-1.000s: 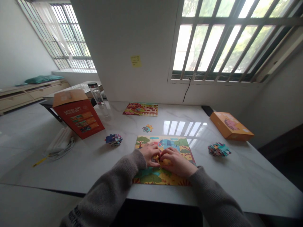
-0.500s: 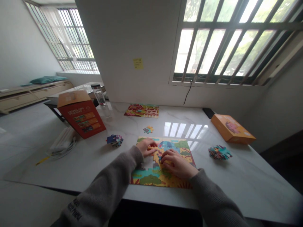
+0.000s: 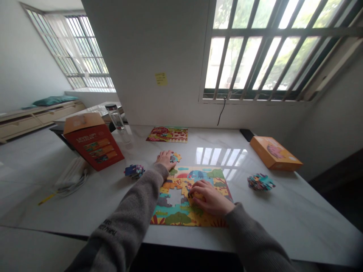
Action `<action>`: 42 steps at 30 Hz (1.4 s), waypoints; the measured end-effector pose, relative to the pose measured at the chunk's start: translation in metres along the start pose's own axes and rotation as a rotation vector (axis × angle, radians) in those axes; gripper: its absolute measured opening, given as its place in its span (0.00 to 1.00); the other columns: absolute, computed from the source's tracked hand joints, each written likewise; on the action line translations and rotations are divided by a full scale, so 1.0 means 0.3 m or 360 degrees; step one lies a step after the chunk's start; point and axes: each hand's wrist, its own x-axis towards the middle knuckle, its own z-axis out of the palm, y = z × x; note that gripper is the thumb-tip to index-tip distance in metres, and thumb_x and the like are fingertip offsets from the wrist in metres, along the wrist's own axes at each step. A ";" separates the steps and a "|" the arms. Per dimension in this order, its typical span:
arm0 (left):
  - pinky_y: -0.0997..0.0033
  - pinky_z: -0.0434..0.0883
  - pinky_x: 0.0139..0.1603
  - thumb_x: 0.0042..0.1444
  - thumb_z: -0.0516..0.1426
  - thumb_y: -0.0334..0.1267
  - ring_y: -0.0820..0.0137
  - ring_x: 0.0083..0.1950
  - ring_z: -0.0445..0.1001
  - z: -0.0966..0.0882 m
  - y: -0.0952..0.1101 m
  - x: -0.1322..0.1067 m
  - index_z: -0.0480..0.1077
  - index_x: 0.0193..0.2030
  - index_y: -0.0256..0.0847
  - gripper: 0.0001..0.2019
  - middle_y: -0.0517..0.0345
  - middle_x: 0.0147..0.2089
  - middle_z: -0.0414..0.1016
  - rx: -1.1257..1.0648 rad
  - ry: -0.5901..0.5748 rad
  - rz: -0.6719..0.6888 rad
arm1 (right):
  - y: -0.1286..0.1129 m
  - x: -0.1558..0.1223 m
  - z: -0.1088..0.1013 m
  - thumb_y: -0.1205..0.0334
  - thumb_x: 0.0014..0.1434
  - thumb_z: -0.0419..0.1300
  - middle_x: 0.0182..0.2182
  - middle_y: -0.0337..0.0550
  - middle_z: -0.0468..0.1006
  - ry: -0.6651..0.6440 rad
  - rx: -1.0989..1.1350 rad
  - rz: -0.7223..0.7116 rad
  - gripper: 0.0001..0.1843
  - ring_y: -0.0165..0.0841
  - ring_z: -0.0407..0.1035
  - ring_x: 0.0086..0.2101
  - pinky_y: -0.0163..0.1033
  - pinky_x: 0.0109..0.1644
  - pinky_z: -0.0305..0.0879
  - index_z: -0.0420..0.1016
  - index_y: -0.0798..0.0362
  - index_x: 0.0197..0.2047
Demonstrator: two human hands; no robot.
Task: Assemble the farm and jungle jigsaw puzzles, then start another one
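Grip status?

Left hand (image 3: 165, 158) flat, fingers apart, tips on loose jigsaw pieces (image 3: 176, 156) just past the puzzle's top edge. Right hand (image 3: 208, 199) curled, fingers together over a yellow piece (image 3: 197, 196); clamped or not, cannot tell.

Puzzle location?

Jigsaw puzzle (image 3: 190, 196) flat on the table (image 3: 297, 215), near its front edge, partly assembled, with a gap left of centre, under the right hand.

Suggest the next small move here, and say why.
Probably slide the small jigsaw pieces under the left hand toward the gap in the jigsaw puzzle. That hand is already on them, and the right hand is busy on the puzzle beside the gap.
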 end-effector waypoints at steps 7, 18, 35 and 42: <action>0.57 0.64 0.55 0.50 0.65 0.41 0.54 0.52 0.69 -0.102 -0.001 -0.104 0.68 0.45 0.43 0.17 0.49 0.48 0.72 -0.0112 0.0306 0.0265 | 0.000 0.000 0.013 0.66 0.64 0.59 0.42 0.46 0.76 0.0046 -0.0001 -0.0028 0.09 0.40 0.67 0.47 0.49 0.53 0.68 0.75 0.48 0.47; 0.59 0.70 0.51 0.46 0.65 0.33 0.60 0.47 0.71 -0.100 0.175 -0.289 0.65 0.39 0.43 0.16 0.52 0.45 0.72 -0.0759 0.0449 0.0942 | 0.015 0.026 0.055 0.53 0.69 0.55 0.34 0.39 0.76 0.0754 0.0933 0.0393 0.24 0.34 0.74 0.35 0.43 0.43 0.72 0.56 0.50 0.64; 0.52 0.69 0.61 0.49 0.67 0.43 0.55 0.59 0.65 -0.073 0.148 -0.294 0.61 0.68 0.48 0.39 0.48 0.60 0.66 -0.0550 -0.0081 0.1173 | 0.058 0.014 0.060 0.62 0.71 0.46 0.33 0.38 0.67 0.0641 0.0493 0.0234 0.25 0.30 0.65 0.32 0.38 0.41 0.68 0.54 0.50 0.70; 0.55 0.69 0.58 0.49 0.67 0.45 0.56 0.55 0.68 -0.070 0.130 -0.273 0.67 0.61 0.44 0.32 0.48 0.55 0.70 -0.0489 -0.0093 0.1157 | 0.047 0.012 0.039 0.63 0.68 0.52 0.44 0.46 0.72 0.0758 0.0246 0.0209 0.25 0.36 0.71 0.41 0.44 0.46 0.73 0.60 0.46 0.67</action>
